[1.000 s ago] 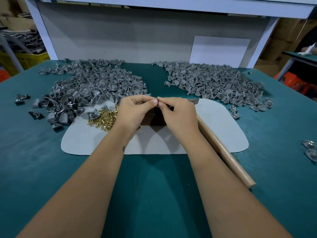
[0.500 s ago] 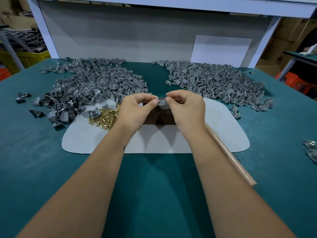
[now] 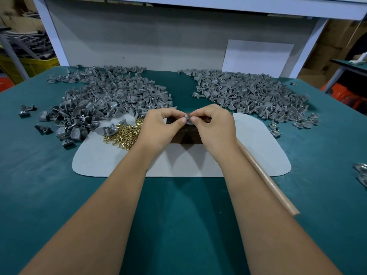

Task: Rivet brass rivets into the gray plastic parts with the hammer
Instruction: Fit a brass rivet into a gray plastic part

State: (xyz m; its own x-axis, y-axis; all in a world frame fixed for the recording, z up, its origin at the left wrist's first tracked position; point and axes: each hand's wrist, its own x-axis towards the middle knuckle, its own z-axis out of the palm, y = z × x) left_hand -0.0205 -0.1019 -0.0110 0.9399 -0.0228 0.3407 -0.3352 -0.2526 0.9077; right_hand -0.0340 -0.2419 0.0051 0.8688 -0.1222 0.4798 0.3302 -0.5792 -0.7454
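Both hands, left hand (image 3: 158, 126) and right hand (image 3: 213, 126), pinch one gray part (image 3: 188, 119)

Two bare forearms and hands (image 3: 188, 126), no sleeves, gloves, rings or watch

A teal-covered workbench (image 3: 59, 195) backed by a gray panel (image 3: 158, 46), white frame posts (image 3: 53, 36), cardboard boxes (image 3: 337, 46) and a yellow crate (image 3: 33, 65) beyond.
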